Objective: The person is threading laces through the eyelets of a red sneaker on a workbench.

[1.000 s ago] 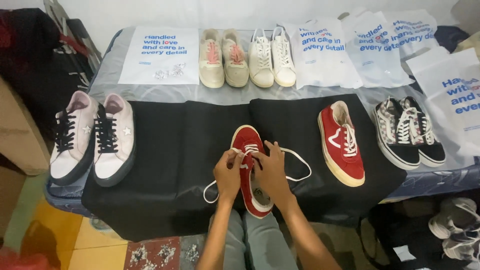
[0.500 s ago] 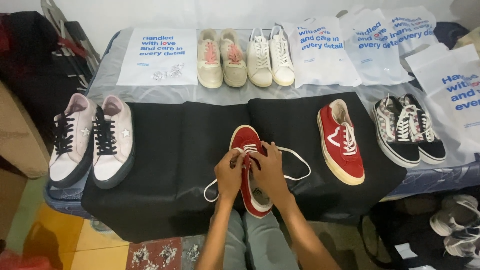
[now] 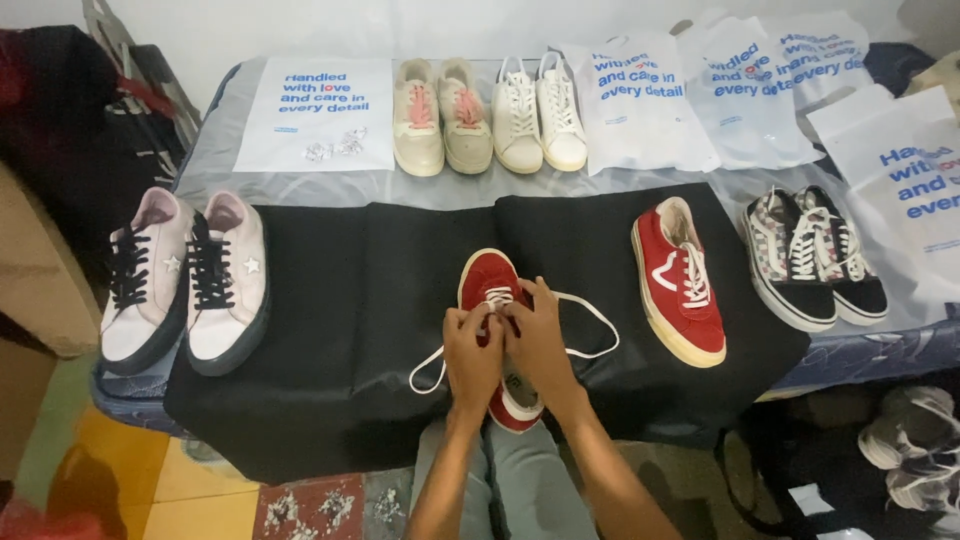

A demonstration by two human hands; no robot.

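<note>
We have both hands on the red shoe (image 3: pixel 488 285), which lies toe-away on the black cloth (image 3: pixel 340 330) at the near middle of the table. Our left hand (image 3: pixel 472 352) and right hand (image 3: pixel 538 340) sit side by side over the lacing, fingers pressed together and pinching the white lace (image 3: pixel 590 312); one loop of it trails out to the right and another to the left across the cloth.

The near edge of the cloth hangs over the table's front just beyond our knees, so there is little room toward us. To the left of the shoe the cloth lies bare as far as the pink pair with black laces (image 3: pixel 185 280) at the left edge. To the right, the second red shoe (image 3: pixel 680 280) stands near, with the checkered pair (image 3: pixel 815 260) beyond it by the right edge.

Along the far side lie flat white bags with blue lettering: one bag (image 3: pixel 318 115) at far left with small shiny pieces on it, several overlapping bags (image 3: pixel 700 85) at far right. Between them stand a beige pair (image 3: pixel 442 120) and a white pair (image 3: pixel 540 115).
</note>
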